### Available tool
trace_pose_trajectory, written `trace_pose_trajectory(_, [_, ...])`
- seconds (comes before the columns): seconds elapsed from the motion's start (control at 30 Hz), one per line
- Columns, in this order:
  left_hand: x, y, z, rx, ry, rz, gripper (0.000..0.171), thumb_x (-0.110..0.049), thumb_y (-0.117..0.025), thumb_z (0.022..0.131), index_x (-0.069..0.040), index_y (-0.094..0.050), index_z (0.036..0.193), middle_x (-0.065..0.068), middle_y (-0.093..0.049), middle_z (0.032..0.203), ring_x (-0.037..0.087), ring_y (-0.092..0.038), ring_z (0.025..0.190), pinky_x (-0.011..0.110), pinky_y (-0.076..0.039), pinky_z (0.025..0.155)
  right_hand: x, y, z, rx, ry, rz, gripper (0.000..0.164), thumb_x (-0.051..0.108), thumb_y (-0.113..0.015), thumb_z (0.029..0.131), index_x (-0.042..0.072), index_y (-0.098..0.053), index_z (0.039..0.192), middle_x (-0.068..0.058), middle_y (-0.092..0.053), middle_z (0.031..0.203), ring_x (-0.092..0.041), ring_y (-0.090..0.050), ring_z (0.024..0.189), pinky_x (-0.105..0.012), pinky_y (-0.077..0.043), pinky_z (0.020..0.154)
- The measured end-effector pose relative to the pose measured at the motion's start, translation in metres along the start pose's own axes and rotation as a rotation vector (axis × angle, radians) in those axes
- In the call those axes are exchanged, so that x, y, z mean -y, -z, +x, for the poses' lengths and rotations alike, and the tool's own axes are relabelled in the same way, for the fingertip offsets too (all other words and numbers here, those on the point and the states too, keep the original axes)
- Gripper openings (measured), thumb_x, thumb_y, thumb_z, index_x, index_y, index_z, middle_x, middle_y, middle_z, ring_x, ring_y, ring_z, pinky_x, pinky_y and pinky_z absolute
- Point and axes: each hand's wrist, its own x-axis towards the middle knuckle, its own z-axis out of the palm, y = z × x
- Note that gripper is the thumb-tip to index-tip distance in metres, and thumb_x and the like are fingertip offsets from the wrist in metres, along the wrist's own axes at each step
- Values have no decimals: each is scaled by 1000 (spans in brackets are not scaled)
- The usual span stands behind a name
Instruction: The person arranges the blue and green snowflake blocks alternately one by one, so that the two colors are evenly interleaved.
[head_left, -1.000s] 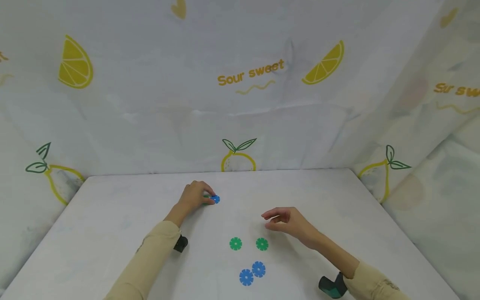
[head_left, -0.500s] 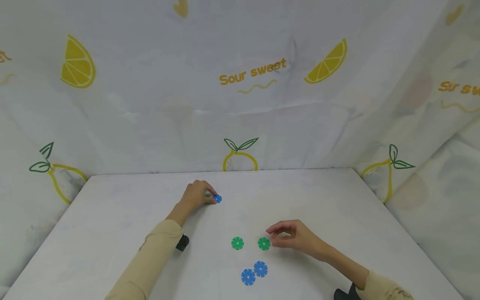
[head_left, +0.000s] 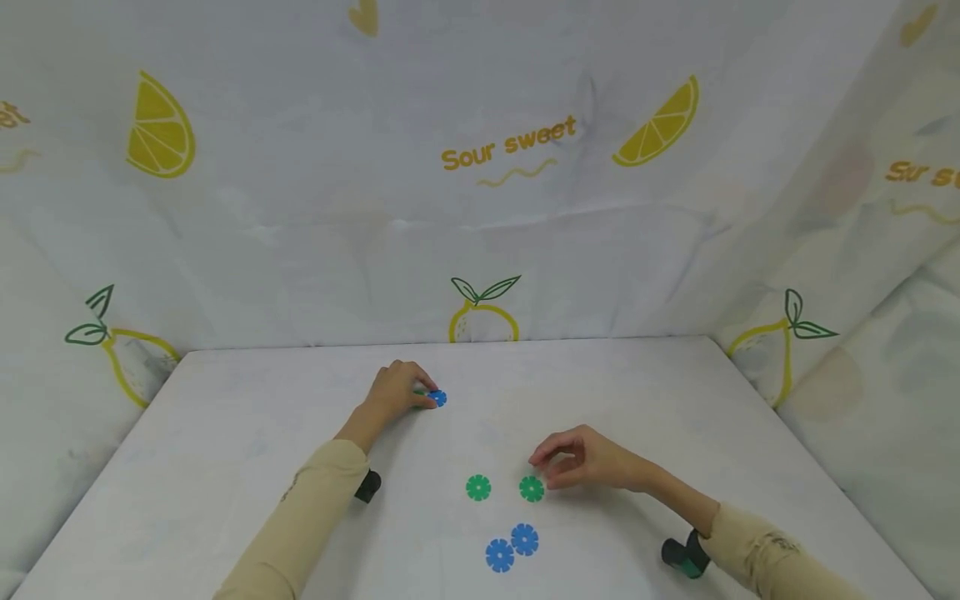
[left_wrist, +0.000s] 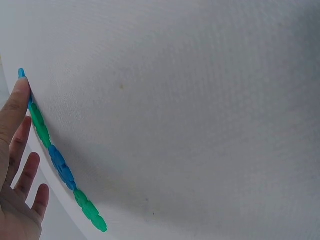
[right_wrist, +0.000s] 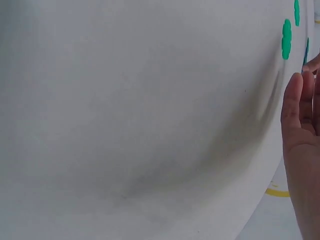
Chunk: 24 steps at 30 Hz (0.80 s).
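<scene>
My left hand [head_left: 392, 392] pinches a blue notched plastic disc [head_left: 441, 398] at the far part of the table. In the left wrist view that disc heads a row of alternating blue and green discs [left_wrist: 61, 167], seen edge-on; how they join is not clear. My right hand [head_left: 592, 460] hovers with bent, relaxed fingers and holds nothing. Its thumb tip is close to the right edge of a flat green disc [head_left: 532, 489]; contact cannot be told. Another green disc [head_left: 478, 487] lies left of that one. Nearer me lie two blue discs [head_left: 500, 555], side by side.
The white table [head_left: 247, 467] meets a lemon-printed cloth wall [head_left: 345, 267] at its back edge, with cloth along both sides too. A dark device sits at my left wrist [head_left: 367, 486] and another at my right wrist [head_left: 686, 557].
My right hand has come down and nearer me, to beside the right green disc. The left hand keeps its hold at the same spot. The whole view has shifted slightly.
</scene>
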Motion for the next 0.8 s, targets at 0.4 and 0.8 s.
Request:
trace_pose_trajectory(0.4, [-5,2,-1,5,1,-9,23,-24,-83,72,-13,-77,91,7,-68,109,31,-55,112,53,-36,101,-1,10,23,191,57,-128,28,3,-73,82,-4,-68,108,-15,-68,108,-26,-64,95,-38,-55,84])
trace_pose_trajectory(0.8, [-5,3,-3,3,19,-7,22,-23,-84,72,-14,-77,90,7,-68,109,31,-56,112,52,-37,101,-7,8,31,220,69,-198,32,8,-79,78,-1,-71,107,-10,-66,106,-17,-58,83,-25,-55,73])
